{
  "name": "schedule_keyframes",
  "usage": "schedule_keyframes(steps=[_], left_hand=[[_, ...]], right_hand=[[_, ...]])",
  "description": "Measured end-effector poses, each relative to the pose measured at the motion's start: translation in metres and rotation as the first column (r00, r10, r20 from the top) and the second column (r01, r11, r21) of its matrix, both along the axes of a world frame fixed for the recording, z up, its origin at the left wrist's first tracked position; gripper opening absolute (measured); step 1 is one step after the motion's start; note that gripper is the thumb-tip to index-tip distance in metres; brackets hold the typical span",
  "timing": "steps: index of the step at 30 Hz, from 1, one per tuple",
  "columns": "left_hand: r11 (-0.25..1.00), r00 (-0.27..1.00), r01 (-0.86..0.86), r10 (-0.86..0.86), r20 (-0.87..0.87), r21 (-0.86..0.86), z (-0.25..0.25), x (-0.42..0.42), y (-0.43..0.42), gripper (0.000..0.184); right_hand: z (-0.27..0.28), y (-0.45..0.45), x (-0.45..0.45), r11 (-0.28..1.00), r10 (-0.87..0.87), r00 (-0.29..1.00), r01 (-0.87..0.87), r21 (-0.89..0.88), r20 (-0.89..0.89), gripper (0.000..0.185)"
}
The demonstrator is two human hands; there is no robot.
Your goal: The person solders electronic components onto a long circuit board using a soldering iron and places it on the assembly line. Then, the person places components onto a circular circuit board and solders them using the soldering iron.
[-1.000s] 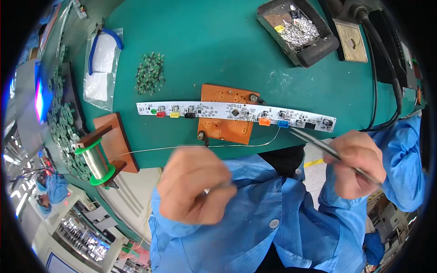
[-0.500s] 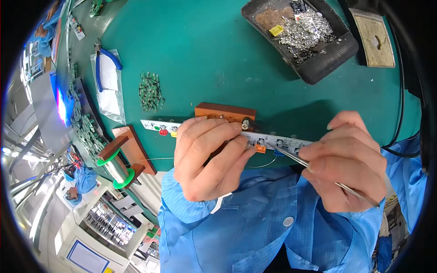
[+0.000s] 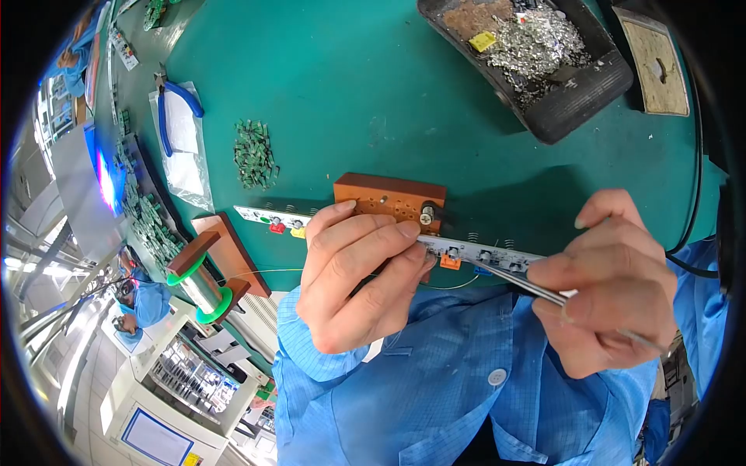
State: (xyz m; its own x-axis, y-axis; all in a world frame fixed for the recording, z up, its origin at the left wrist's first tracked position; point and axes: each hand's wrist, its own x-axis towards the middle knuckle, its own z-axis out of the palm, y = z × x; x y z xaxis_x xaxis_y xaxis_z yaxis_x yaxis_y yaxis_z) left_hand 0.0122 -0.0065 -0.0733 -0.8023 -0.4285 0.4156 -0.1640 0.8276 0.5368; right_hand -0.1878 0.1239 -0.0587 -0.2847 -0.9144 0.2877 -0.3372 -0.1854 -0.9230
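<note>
My left hand [image 3: 357,272] is closed around the middle of a long, narrow white circuit board [image 3: 507,257], covering part of it. Red, yellow, orange and blue connectors sit along the board's near side, and small coil springs stand along its far side. In my right hand [image 3: 610,287] is a pair of metal tweezers [image 3: 532,287], its tip by the board between the orange connector [image 3: 450,260] and the blue connector [image 3: 483,270]. Just beyond the left fingers lies a brown drilled block [image 3: 388,189] with a metal post. A thin wire [image 3: 280,270] passes beneath the left hand.
A green-ended wire spool [image 3: 200,289] on a brown stand is at left. Beyond lie a pile of small green parts [image 3: 256,154], blue-handled cutters [image 3: 164,124] on a plastic bag, and many boards. A black tray [image 3: 579,101] of metal scraps stands at far right.
My right hand and the tweezers have shifted slightly right and nearer to me, the tip moving along the board. My left hand keeps its hold. The view has shifted a little.
</note>
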Motion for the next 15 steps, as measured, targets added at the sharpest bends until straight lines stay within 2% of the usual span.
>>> schedule_keyframes(steps=[3, 15], left_hand=[[1.0, 1.0, -0.005, 0.005, -0.004, -0.002, -0.0008, 0.0007, 0.001, 0.032], [1.0, 1.0, -0.013, 0.012, -0.017, -0.005, -0.0023, 0.0002, 0.0023, 0.032]], right_hand=[[0.0032, 0.0041, -0.0004, 0.999, 0.023, 0.998, -0.021, 0.03, -0.06, 0.034], [-0.0061, 0.005, 0.0073, 0.998, -0.055, 0.997, 0.053, -0.032, -0.053, 0.035]])
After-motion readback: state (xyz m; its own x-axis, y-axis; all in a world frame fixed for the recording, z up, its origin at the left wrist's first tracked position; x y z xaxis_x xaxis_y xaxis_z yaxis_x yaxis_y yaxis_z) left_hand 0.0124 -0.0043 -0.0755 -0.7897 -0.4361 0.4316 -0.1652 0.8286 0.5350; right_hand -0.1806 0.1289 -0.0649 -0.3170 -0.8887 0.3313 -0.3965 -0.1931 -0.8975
